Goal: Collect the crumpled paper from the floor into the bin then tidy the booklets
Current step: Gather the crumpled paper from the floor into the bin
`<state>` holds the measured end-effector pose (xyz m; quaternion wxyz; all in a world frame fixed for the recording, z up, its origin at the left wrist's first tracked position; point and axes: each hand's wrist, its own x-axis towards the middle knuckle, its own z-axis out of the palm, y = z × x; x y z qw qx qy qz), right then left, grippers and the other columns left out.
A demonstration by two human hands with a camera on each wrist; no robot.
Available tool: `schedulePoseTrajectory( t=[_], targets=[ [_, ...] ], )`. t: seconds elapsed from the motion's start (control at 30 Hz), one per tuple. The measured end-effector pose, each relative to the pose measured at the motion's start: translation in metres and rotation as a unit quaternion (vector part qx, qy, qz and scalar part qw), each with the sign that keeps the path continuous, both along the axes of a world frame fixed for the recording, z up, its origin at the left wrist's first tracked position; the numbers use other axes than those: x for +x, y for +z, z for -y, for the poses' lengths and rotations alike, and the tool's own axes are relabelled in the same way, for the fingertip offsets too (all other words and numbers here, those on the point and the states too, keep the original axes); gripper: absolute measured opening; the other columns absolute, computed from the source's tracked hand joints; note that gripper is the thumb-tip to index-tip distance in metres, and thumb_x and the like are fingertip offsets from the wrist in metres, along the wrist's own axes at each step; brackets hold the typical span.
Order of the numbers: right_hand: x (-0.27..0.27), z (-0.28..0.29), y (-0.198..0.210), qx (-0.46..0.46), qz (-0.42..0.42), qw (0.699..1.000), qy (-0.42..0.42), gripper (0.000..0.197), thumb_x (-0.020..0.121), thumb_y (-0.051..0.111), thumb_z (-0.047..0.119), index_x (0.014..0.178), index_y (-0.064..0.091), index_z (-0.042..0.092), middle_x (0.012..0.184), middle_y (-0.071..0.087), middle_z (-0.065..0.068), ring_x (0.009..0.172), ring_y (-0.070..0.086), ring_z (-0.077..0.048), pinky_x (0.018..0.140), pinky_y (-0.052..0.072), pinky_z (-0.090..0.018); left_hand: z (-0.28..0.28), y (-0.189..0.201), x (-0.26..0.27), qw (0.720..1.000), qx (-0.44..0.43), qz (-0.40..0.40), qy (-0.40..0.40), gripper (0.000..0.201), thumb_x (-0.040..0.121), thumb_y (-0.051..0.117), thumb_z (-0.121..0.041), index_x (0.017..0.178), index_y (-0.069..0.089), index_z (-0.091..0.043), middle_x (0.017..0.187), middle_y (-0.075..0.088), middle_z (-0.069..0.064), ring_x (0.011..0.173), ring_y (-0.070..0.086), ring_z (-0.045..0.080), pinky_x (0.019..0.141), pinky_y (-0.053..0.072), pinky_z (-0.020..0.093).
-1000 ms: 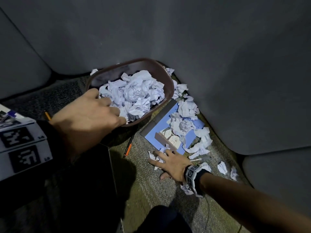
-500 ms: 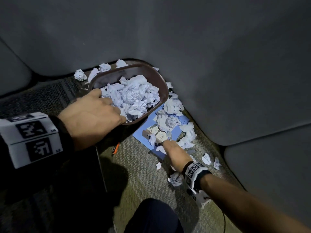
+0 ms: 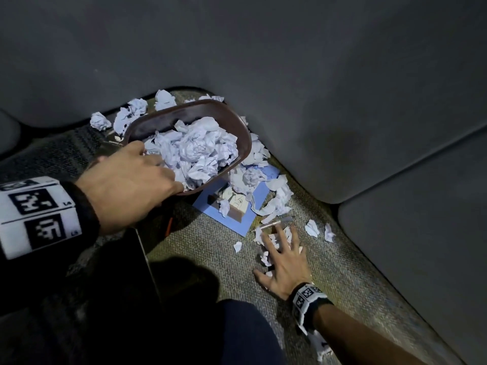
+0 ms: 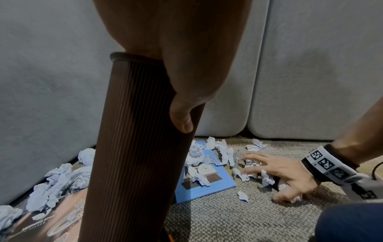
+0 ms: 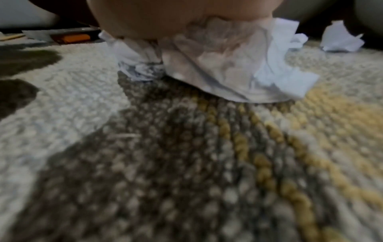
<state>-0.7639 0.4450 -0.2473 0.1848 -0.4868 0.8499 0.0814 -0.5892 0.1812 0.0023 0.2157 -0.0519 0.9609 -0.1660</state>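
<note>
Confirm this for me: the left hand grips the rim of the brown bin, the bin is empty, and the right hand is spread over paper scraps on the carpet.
One part is wrong: the bin is not empty. The head view shows it heaped with crumpled paper. The rest stands: the left hand grips its rim, and the right hand is spread over paper scraps on the carpet.

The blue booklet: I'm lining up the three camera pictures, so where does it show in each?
Head: blue booklet lies centre, on the carpet below the tilted bin, partly under crumpled paper.
Left wrist: blue booklet sits lower centre, just right of the bin's ribbed wall.
Right wrist: not in it.
Shared landmark: the right hand spread on paper scraps beside the booklet.
</note>
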Motion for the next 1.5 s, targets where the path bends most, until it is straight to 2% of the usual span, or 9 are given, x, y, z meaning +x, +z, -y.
schedulePoseTrajectory(
  t=[0.1, 0.3, 0.5, 0.67, 0.87, 0.97, 1.1, 1.33, 1.5],
  targets=[
    [0.001, 0.004, -0.006, -0.001, -0.004, 1.0, 0.009, 0.082, 0.079, 0.032, 0.075, 0.149, 0.021, 0.033, 0.159, 0.016, -0.007, 0.144, 0.004, -0.045, 0.102, 0.032, -0.066, 0.001, -0.001, -0.002, 1.0, 0.01, 0.018, 0.011, 0.019, 0.094, 0.033, -0.036, 0.112, 0.041, -0.038, 0.111, 0.052, -0.017, 0.109, 0.045, 0.009, 0.08, 0.026, 0.031],
    [0.005, -0.026, -0.013, -0.01, -0.002, 0.993, 0.114, 0.099, 0.07, 0.037, 0.086, 0.148, 0.03, 0.027, 0.158, 0.017, -0.014, 0.144, -0.001, -0.047, 0.105, 0.019, -0.067, -0.002, -0.003, -0.002, 0.999, 0.035, -0.006, 0.007, 0.021, 0.089, 0.032, -0.027, 0.099, 0.048, -0.035, 0.095, 0.056, -0.013, 0.095, 0.051, 0.012, 0.071, 0.02, 0.032],
    [-0.012, -0.006, -0.022, -0.068, -0.029, 0.992, 0.099, 0.061, 0.07, 0.053, 0.065, 0.113, 0.062, 0.023, 0.115, 0.056, -0.01, 0.123, 0.038, -0.043, 0.084, 0.045, -0.054, -0.001, -0.006, -0.001, 0.999, 0.047, -0.014, -0.023, 0.013, 0.062, 0.052, -0.01, 0.064, 0.057, -0.022, 0.055, 0.054, -0.004, 0.057, 0.056, 0.022, 0.061, 0.021, 0.032],
    [-0.023, 0.017, -0.022, -0.06, -0.066, 0.994, 0.06, 0.048, 0.078, 0.043, 0.059, 0.09, 0.066, 0.018, 0.101, 0.051, -0.005, 0.094, 0.044, -0.029, 0.064, 0.047, -0.037, -0.011, -0.007, -0.01, 0.999, 0.02, 0.014, -0.046, 0.023, 0.09, 0.029, -0.025, 0.101, 0.047, -0.034, 0.099, 0.056, -0.013, 0.099, 0.051, 0.013, 0.072, 0.02, 0.032],
    [-0.042, 0.051, 0.004, -0.076, 0.007, 0.997, -0.022, 0.052, 0.084, 0.036, 0.055, 0.09, 0.065, 0.012, 0.106, 0.058, -0.008, 0.107, 0.051, -0.029, 0.071, 0.05, -0.038, -0.013, -0.003, -0.009, 0.999, 0.002, 0.045, -0.01, 0.022, 0.097, 0.031, -0.028, 0.115, 0.044, -0.034, 0.112, 0.053, -0.014, 0.107, 0.046, 0.014, 0.08, 0.026, 0.033],
    [-0.042, 0.08, 0.06, -0.261, 0.062, 0.956, -0.115, 0.045, 0.082, 0.035, 0.057, 0.058, 0.048, 0.021, 0.073, 0.055, -0.006, 0.07, 0.055, -0.023, 0.059, 0.04, -0.029, -0.013, -0.002, -0.008, 0.999, 0.004, 0.047, -0.005, 0.022, 0.097, 0.033, -0.025, 0.114, 0.045, -0.033, 0.113, 0.054, -0.013, 0.109, 0.047, 0.016, 0.082, 0.028, 0.034],
    [-0.034, 0.148, 0.171, -0.444, 0.258, 0.847, -0.136, 0.042, 0.088, 0.059, 0.028, 0.053, 0.039, 0.019, 0.047, 0.045, 0.009, 0.04, 0.041, -0.004, 0.045, 0.033, -0.017, -0.012, -0.005, -0.007, 0.999, -0.002, 0.039, -0.014, 0.022, 0.096, 0.036, -0.021, 0.113, 0.047, -0.031, 0.113, 0.056, -0.01, 0.109, 0.049, 0.019, 0.083, 0.028, 0.035],
    [-0.004, 0.253, 0.213, -0.108, 0.222, 0.967, 0.065, 0.048, 0.094, 0.048, 0.05, 0.061, 0.039, 0.016, 0.057, 0.044, 0.003, 0.048, 0.042, -0.012, 0.044, 0.029, -0.026, -0.008, -0.004, 0.003, 0.999, -0.006, 0.026, -0.025, 0.02, 0.095, 0.04, -0.022, 0.112, 0.05, -0.028, 0.109, 0.058, -0.006, 0.107, 0.05, 0.022, 0.081, 0.028, 0.039],
    [0.011, 0.274, 0.195, 0.036, 0.132, 0.97, 0.199, 0.057, 0.095, 0.032, 0.061, 0.067, 0.043, 0.012, 0.062, 0.044, 0.001, 0.055, 0.042, -0.013, 0.053, 0.031, -0.029, 0.006, -0.008, 0.019, 1.0, 0.007, -0.002, -0.018, 0.018, 0.095, 0.041, -0.025, 0.11, 0.05, -0.03, 0.105, 0.059, -0.008, 0.105, 0.051, 0.02, 0.075, 0.021, 0.037]
  ],
)
